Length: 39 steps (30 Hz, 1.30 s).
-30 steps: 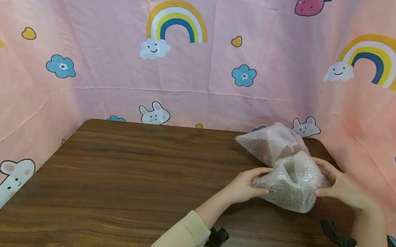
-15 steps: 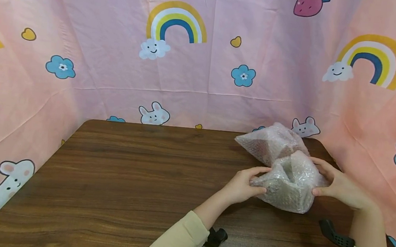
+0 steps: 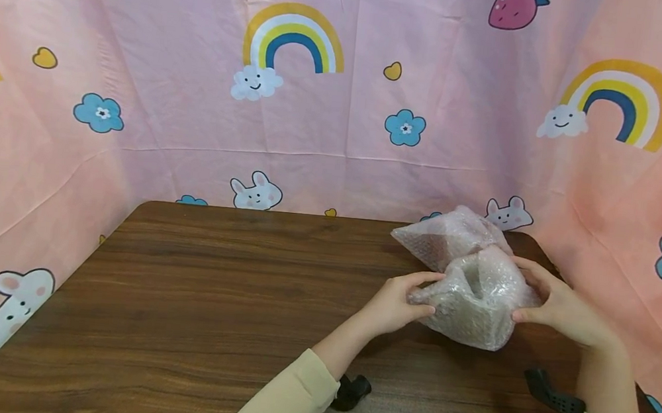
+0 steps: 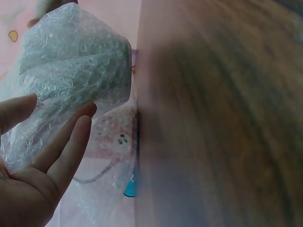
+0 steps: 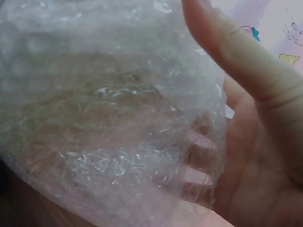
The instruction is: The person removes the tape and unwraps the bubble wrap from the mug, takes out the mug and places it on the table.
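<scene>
A crumpled bubble-wrap bundle (image 3: 471,306) is held between both hands over the right side of the table. Its top shows a folded hollow, and whatever the wrap covers is hidden. My left hand (image 3: 396,302) grips the bundle's left end, thumb on the near side and fingers on the far side. On the right end, my right hand (image 3: 563,309) holds it the same way; in the right wrist view its fingers (image 5: 199,156) show through the clear wrap. A narrow gap shows between bundle and tabletop in the left wrist view. Behind it lies a second bubble-wrap bundle (image 3: 444,239), pinkish and pointed at its left.
The dark wooden table (image 3: 208,301) stretches left of the hands. A printed pink curtain (image 3: 339,121) surrounds its back and sides. Black wrist-worn devices sit at the left cuff (image 3: 351,393) and right cuff (image 3: 555,395).
Both hands have shifted the near bundle a little to the left, and slightly upward in the latest half second. The bundle behind has stayed in place.
</scene>
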Each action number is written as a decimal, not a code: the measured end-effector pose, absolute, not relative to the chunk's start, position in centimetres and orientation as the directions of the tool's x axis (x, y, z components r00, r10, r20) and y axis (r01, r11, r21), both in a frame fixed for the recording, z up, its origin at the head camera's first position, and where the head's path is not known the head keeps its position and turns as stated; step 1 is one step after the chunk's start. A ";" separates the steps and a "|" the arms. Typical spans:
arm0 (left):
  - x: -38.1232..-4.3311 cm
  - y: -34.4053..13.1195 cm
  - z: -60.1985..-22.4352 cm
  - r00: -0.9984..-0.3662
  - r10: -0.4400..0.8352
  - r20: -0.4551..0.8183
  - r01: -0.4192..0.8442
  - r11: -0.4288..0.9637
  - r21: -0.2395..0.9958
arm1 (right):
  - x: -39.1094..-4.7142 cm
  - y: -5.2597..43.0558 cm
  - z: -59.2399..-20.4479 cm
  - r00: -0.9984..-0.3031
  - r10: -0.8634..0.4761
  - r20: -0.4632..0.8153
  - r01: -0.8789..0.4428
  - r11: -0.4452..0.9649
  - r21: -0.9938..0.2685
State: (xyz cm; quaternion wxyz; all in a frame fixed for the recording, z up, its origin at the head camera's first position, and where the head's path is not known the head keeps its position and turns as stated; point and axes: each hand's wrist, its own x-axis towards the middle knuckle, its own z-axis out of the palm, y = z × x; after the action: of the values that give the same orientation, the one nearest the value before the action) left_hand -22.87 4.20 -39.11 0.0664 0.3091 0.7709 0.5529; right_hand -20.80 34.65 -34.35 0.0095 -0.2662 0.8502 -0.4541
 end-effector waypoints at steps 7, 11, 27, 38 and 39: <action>-23.2 3.3 -38.7 -0.816 0.523 0.247 0.387 0.177 0.905 | -20.9 33.4 -34.0 -0.858 -0.451 0.246 -0.423 0.346 -0.838; -23.1 2.6 -38.2 -0.823 0.520 0.226 0.367 0.185 0.912 | -21.0 32.6 -34.0 -0.855 -0.447 0.265 -0.428 0.318 -0.846; -23.1 -0.5 -37.3 -0.839 0.494 0.230 0.374 0.215 0.902 | -21.2 29.5 -33.9 -0.893 -0.367 0.261 -0.390 0.341 -0.855; -21.9 -3.0 -35.1 -0.848 0.484 0.214 0.354 0.220 0.909 | -21.9 27.1 -34.3 -0.889 -0.344 0.302 -0.427 0.386 -0.818; -21.6 -3.3 -34.6 -0.850 0.483 0.212 0.353 0.224 0.908 | -21.9 26.9 -34.4 -0.891 -0.339 0.301 -0.425 0.395 -0.814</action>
State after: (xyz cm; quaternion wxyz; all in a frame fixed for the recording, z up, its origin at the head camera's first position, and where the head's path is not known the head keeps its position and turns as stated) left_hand -21.56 -3.26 -34.62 0.0576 0.2679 0.7800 0.5626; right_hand -21.94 26.89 -34.39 -0.0429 -0.2292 0.8340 -0.5000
